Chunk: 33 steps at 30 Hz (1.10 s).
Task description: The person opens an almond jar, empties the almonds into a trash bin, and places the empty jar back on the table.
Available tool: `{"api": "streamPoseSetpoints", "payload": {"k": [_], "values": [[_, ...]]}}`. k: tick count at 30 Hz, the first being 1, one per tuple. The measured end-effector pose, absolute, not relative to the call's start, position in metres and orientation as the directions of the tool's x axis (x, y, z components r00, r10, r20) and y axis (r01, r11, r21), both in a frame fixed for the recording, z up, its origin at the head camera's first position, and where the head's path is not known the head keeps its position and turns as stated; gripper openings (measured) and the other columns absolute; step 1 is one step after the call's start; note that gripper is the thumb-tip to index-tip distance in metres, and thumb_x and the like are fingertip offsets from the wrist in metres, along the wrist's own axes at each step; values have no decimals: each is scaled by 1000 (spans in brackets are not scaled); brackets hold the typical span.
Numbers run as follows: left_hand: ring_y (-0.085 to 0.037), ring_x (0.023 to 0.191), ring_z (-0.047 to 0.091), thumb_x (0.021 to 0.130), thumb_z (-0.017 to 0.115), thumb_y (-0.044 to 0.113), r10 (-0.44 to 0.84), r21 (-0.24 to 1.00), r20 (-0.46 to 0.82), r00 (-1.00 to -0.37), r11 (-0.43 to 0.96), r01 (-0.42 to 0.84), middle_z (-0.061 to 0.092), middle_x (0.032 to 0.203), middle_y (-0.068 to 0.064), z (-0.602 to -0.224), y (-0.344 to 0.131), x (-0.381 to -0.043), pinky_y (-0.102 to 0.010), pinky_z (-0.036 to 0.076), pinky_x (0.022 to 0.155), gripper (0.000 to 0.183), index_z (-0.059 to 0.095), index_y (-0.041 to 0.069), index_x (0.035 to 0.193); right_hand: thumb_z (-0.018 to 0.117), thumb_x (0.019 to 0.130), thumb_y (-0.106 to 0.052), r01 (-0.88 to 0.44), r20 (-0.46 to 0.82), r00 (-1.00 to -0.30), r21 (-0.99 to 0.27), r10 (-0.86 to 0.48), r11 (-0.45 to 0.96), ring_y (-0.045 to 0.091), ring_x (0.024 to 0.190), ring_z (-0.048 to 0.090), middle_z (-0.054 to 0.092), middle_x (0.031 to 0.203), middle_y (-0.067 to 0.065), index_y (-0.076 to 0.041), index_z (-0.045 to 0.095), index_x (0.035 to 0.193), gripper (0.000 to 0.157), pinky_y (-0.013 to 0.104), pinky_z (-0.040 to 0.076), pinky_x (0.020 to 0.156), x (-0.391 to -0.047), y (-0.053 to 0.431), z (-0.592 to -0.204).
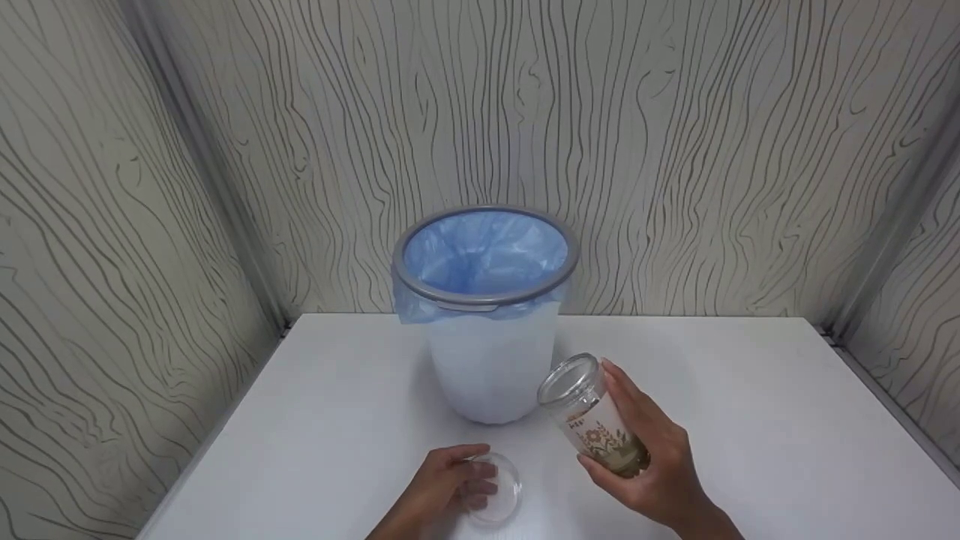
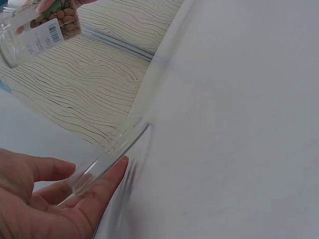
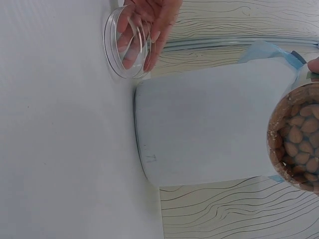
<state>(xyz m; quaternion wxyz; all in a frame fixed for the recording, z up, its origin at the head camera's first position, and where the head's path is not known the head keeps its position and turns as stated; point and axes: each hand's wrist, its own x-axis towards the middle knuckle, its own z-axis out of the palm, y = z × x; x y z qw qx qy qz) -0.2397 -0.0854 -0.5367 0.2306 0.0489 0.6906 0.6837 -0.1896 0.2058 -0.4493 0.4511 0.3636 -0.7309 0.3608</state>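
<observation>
My right hand grips a clear jar with a printed floral label, thumb on one side and fingers round the other. The jar is held in the air with its mouth tilted up and to the left. Almonds show through its base in the right wrist view. Low over the table at front centre, my left hand pinches a round clear lid by its edge. The left wrist view shows this lid tilted, close over the white surface, between thumb and fingers.
A white trash bin stands on the white table, just beyond both hands. Its grey rim holds a blue bag liner, folded over the outside. Wood-grain patterned panels enclose the table at the back and sides.
</observation>
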Motion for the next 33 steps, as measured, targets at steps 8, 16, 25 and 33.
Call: {"api": "streamPoseSetpoints", "payload": {"k": [8, 16, 25, 33], "values": [[-22, 98, 71, 100, 58, 13, 378, 961, -272, -885, 61, -269, 71, 116, -11, -533, -86, -239, -35, 58, 84, 42, 56, -4, 139, 94, 58, -12, -857, 922, -325, -194, -208, 478, 23, 134, 54, 49, 141, 38, 20, 47, 138, 98, 24, 43, 105, -190, 206, -449], [-19, 96, 71, 100, 58, 13, 364, 962, -269, -892, 59, -266, 72, 117, -12, -533, -87, -243, -33, 58, 84, 41, 58, -7, 137, 94, 59, -13, -863, 928, -310, -185, -205, 470, 24, 134, 54, 49, 140, 39, 21, 47, 137, 97, 24, 44, 105, -190, 205, -449], [-19, 97, 69, 98, 63, 15, 303, 955, -296, -906, 88, -282, 73, 111, -8, -531, -86, -247, -34, 56, 86, 41, 61, -3, 135, 94, 62, -16, -862, 929, -309, -183, -204, 473, 24, 135, 53, 50, 139, 39, 20, 47, 137, 96, 25, 43, 106, -190, 206, -449], [-19, 105, 67, 99, 60, 15, 292, 959, -281, -914, 114, -258, 71, 118, -10, -528, -86, -248, -38, 54, 92, 41, 61, -3, 136, 94, 59, -13, -865, 931, -303, -180, -202, 469, 25, 134, 54, 50, 139, 39, 21, 47, 136, 96, 25, 43, 106, -189, 205, -447]]}}
